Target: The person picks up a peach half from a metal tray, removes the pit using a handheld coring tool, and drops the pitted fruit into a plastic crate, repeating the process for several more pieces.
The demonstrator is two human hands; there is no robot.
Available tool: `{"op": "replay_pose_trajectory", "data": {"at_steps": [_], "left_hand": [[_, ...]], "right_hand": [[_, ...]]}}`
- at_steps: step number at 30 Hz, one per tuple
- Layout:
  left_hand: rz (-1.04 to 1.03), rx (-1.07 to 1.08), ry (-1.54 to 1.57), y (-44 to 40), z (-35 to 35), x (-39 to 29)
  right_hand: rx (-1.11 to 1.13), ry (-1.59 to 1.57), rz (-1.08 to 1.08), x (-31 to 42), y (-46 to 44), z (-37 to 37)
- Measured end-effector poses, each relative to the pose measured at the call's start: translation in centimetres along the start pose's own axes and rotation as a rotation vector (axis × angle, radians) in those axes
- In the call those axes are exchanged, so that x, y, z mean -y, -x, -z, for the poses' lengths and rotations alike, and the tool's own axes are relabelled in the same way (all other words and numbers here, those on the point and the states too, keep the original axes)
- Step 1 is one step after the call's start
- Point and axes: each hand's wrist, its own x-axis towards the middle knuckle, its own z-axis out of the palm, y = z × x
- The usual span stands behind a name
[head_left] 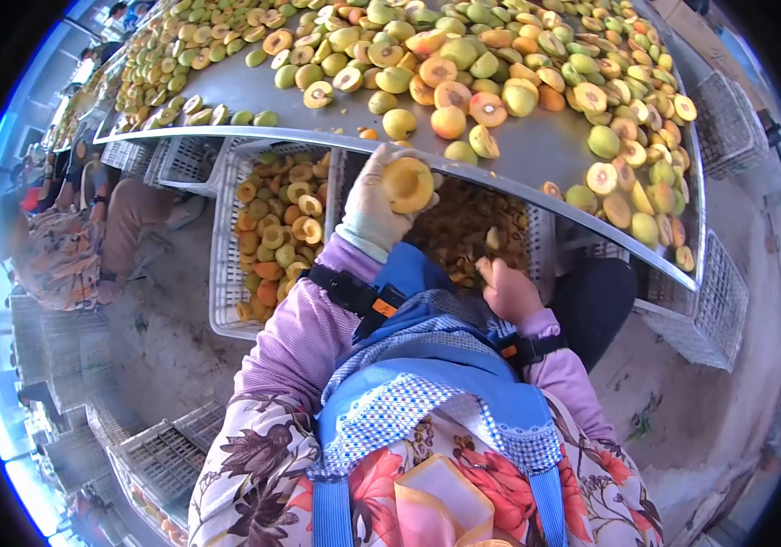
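My left hand [381,196], in a pale glove, is closed around a yellow peach half [408,185]. Its hollowed cut side faces up, just below the front edge of the metal table [318,137]. Lower and to the right, my right hand [510,290] is bare and its fingers are curled together. Something small and tan shows at its fingertips, too little to name. Beneath both hands lies a crate with brown pits and scraps [472,223]. Left of it, a white plastic crate [225,246] holds many pitted peach halves [286,228].
Whole and halved peaches [463,55] cover much of the tabletop. More crates stand at the right [705,305] and at the lower left [167,456]. A co-worker in a patterned top [62,251] sits on the left.
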Motion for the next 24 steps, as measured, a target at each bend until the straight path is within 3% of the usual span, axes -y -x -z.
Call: {"op": "replay_pose_trajectory", "data": {"at_steps": [2, 3, 4, 6, 8, 10, 12, 14, 16, 17, 18, 20, 21, 22, 24], "left_hand": [[-0.090, -0.092, -0.003, 0.4, 1.7, -2.4], [-0.219, -0.114, -0.048, -0.1, 4.3, -3.6], [-0.204, -0.212, 0.037, 1.4, 3.6, -5.4], [-0.441, -0.368, -0.509, 0.7, 9.4, -8.6], [-0.752, -0.758, -1.178, -2.3, 14.7, -11.3], [-0.884, -0.859, -1.710, -3.8, 9.9, -12.2], [-0.693, -0.249, -1.467, -6.9, 4.6, -11.3], [-0.471, -0.238, -1.907, -10.5, 0.1, -8.9], [-0.372, -0.040, -2.139, -13.8, 0.1, -6.5], [-0.265, -0.128, -2.283, -14.9, -0.4, -5.4], [-0.259, -0.087, -2.149, -15.5, -0.4, -5.4], [-0.235, -0.012, -1.884, -15.9, -0.2, -6.2], [-0.252, 0.116, -1.409, -15.1, 0.6, -5.7], [-0.077, 0.094, -0.859, -13.3, -0.7, -5.4], [0.024, 0.282, -0.208, -8.2, -2.3, -3.8]], "right_hand": [[0.028, -0.239, 0.029, 0.0, -0.6, -0.8], [0.006, -0.225, 0.012, 0.3, -0.7, -0.8], [-0.024, -0.213, -0.013, 1.2, -0.3, 0.3], [-0.056, -0.221, -0.019, 1.3, -0.3, 1.1], [-0.037, -0.268, 0.021, 0.8, -0.2, 0.5], [0.032, -0.240, 0.001, 1.1, -0.5, 0.3], [0.046, -0.274, 0.032, 0.7, -1.0, -0.4], [0.006, -0.291, 0.085, 1.0, -1.3, -0.2], [-0.093, -0.307, 0.143, 1.0, -1.1, -0.3], [-0.175, -0.315, 0.181, 0.8, -1.2, -0.4], [-0.256, -0.322, 0.218, 0.7, -1.1, -0.6], [-0.014, -0.789, 0.001, 1.8, -0.5, 1.2], [0.110, -1.023, -0.106, 2.4, -0.2, 2.2], [0.106, -1.084, -0.100, 3.1, -0.1, 2.7], [0.109, -1.202, -0.086, 4.2, 0.1, 3.4]]}}
